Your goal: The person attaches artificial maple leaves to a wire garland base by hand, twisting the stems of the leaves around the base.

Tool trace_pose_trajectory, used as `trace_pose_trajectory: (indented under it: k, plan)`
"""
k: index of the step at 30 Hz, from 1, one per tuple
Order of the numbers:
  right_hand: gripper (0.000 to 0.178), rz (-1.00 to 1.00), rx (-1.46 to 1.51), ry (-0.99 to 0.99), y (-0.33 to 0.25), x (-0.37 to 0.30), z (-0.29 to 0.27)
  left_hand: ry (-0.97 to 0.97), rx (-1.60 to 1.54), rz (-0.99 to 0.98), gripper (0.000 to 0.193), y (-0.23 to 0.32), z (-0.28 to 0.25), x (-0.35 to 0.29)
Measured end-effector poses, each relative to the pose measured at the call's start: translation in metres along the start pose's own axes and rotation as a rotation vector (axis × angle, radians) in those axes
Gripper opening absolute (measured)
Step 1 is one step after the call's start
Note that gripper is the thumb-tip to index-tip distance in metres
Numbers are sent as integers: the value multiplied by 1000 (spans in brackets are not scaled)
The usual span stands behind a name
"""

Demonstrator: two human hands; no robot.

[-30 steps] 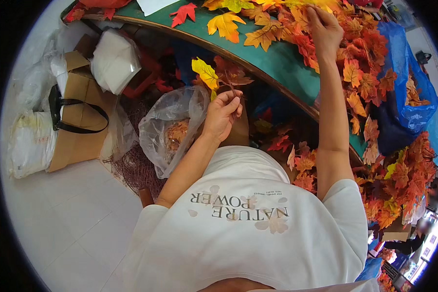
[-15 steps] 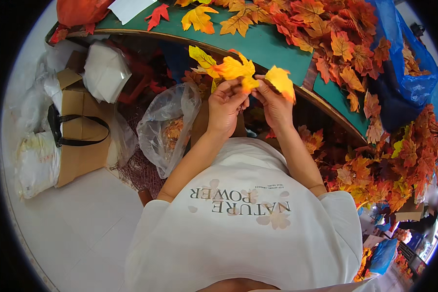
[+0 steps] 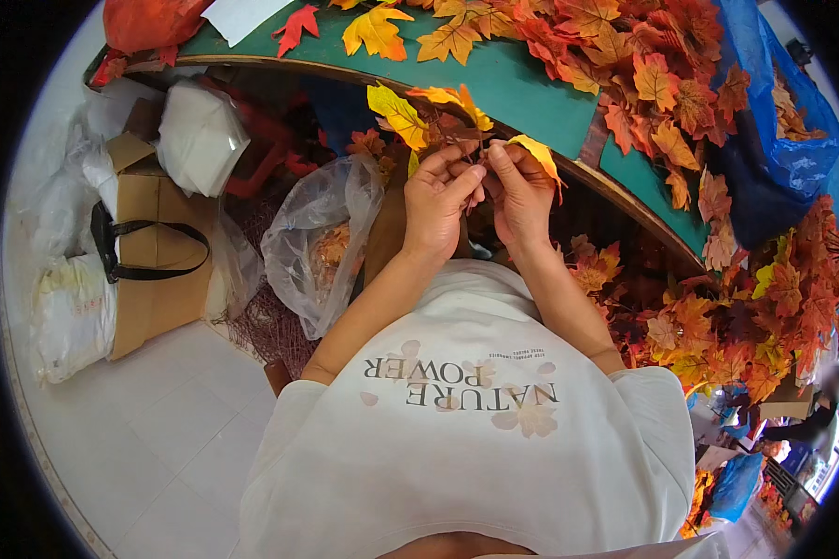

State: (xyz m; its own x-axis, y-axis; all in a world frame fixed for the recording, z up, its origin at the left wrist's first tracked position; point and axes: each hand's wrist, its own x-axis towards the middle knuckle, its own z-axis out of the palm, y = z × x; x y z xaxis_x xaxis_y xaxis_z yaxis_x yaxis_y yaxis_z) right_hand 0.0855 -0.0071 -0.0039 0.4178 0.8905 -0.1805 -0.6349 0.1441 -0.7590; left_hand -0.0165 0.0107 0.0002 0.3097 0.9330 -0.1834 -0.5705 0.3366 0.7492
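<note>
Just in front of the table edge, my left hand [image 3: 435, 207] is closed, thumb and fingers pinching the brown stem of an artificial maple leaf sprig. From that sprig spread a yellow leaf [image 3: 397, 114] and an orange-yellow leaf [image 3: 455, 99]. Close beside it, my right hand [image 3: 522, 200] is also closed, thumb against the fingers. A single yellow maple leaf [image 3: 539, 155] with an orange edge sticks out from behind its fingers. The fingertips of both hands meet near the stem, and the exact contact is partly hidden.
The green table [image 3: 513, 88] bears a heap of red-orange leaves [image 3: 657, 84]. A blue plastic bag [image 3: 797, 168] hangs at right, above more leaf sprigs [image 3: 699, 326]. To the left are a clear plastic bag [image 3: 298, 233], a cardboard box [image 3: 163, 270] and a white plastic-wrapped bundle [image 3: 200, 140].
The orange-yellow leaf has tipped up and away from my fingers, baring the brown stem. The yellow leaf at my right hand has turned edge-on. Both hands have shifted only slightly.
</note>
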Motion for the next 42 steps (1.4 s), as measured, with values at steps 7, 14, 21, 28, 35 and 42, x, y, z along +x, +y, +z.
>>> trace_pose_trajectory:
  k: [7, 14, 21, 28, 35, 42]
  plan:
    - [9, 20, 36, -58, 4, 3, -3, 15, 8, -10, 30, 2, 0, 0]
    - [11, 2, 13, -23, 5, 0, -2, 20, 8, -9, 29, -2, -1, 1]
    - [12, -76, -6, -34, 14, -5, -2, 5, -4, 54, 30, -5, 2, 0]
    - [11, -21, 122, 28, 15, -6, -6, -24, 102, 97, 28, -3, 7, 3]
    - [11, -48, 135, 0, 18, -6, -4, -11, 126, 125, 29, -4, 6, 5]
    - [11, -105, -102, -148, 9, -10, -1, -23, 112, 143, 26, -13, -13, 7]
